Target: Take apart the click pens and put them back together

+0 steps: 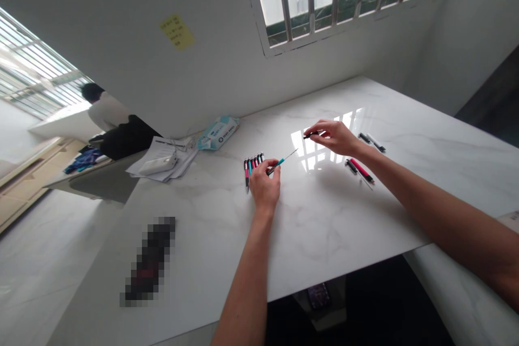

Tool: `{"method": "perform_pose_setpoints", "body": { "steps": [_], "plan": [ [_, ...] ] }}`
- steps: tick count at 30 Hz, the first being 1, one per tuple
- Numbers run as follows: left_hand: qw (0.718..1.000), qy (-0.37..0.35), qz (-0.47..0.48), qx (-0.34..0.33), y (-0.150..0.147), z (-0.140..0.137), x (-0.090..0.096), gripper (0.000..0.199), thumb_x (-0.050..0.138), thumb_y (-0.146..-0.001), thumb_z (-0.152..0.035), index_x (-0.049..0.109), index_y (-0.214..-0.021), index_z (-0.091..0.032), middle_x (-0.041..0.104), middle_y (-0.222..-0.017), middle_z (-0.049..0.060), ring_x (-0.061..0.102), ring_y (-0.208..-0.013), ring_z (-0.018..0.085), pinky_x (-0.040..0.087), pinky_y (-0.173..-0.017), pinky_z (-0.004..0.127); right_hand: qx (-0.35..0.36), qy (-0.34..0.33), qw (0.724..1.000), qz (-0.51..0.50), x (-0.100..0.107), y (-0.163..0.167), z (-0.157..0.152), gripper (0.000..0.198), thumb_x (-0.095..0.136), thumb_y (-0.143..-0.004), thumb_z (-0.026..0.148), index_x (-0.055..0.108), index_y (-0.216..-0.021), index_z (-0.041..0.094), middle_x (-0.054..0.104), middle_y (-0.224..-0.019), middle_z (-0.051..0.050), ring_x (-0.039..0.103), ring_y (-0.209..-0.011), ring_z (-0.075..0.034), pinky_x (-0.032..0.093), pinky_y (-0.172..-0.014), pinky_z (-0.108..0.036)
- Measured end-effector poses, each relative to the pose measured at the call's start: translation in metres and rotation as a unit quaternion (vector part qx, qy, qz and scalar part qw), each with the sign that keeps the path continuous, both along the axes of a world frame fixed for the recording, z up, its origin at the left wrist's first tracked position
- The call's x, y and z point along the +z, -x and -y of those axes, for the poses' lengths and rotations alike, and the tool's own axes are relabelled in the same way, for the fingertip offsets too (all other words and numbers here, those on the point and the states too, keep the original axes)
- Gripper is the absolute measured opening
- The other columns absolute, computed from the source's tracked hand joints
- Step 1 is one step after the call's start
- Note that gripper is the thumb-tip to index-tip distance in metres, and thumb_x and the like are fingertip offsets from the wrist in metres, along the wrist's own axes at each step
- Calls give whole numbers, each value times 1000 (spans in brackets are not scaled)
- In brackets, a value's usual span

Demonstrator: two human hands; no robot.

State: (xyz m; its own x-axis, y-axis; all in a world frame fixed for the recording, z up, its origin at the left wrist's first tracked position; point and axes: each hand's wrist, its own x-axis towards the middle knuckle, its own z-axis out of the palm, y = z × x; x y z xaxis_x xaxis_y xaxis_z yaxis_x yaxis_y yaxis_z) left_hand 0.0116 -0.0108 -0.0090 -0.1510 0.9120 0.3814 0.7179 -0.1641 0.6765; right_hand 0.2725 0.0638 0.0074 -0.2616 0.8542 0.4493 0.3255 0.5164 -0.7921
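In my left hand (265, 186) is a teal pen barrel (279, 162), pinched between thumb and fingers, with a thin refill sticking out of its end towards the upper right. My right hand (334, 137) is raised over the table to the right, its fingers closed on a small black pen part (310, 134). The two held parts are apart. A row of assembled pens (246, 172) in red, teal and dark colours lies just beside and partly behind my left hand. Right of centre, under my right forearm, are a red pen barrel (361, 170), a black piece (351, 166) and a thin refill (366, 181).
More black and white pen parts (372, 142) lie beyond my right wrist. A wipes packet (219, 133) and papers (162, 159) with a white object rest at the back left. A pixelated dark object (149, 262) is at the front left. Another person (107, 113) sits far left.
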Motion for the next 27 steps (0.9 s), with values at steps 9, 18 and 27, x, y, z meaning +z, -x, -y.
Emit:
{"method": "perform_pose_setpoints", "body": {
  "steps": [9, 18, 27],
  "plan": [
    [1000, -19, -14, 7, 3, -2, -2, 13, 71, -89, -21, 78, -96, -28, 81, -101, 1, 73, -93, 23, 54, -95, 39, 35, 17, 999, 36, -4, 4, 3, 22, 67, -82, 25, 80, -99, 22, 80, -103, -6, 74, -96, -23, 59, -85, -39],
    [1000, -18, -15, 3, 4, -2, -3, 14, 70, -89, -21, 78, -97, -28, 82, -102, 1, 73, -93, 23, 55, -93, 38, 38, 10, 998, 41, -2, 5, 5, 20, 67, -84, 27, 79, -98, 22, 80, -104, -7, 74, -101, -24, 58, -87, -42],
    [999, -19, -42, -17, 1, -1, -2, 13, 71, -89, -19, 77, -95, -28, 81, -102, 1, 72, -94, 24, 53, -94, 40, 62, -9, 996, 58, -3, 8, 8, 21, 68, -85, 27, 82, -99, 24, 80, -102, -5, 71, -94, -22, 56, -83, -38]
  ]
}}
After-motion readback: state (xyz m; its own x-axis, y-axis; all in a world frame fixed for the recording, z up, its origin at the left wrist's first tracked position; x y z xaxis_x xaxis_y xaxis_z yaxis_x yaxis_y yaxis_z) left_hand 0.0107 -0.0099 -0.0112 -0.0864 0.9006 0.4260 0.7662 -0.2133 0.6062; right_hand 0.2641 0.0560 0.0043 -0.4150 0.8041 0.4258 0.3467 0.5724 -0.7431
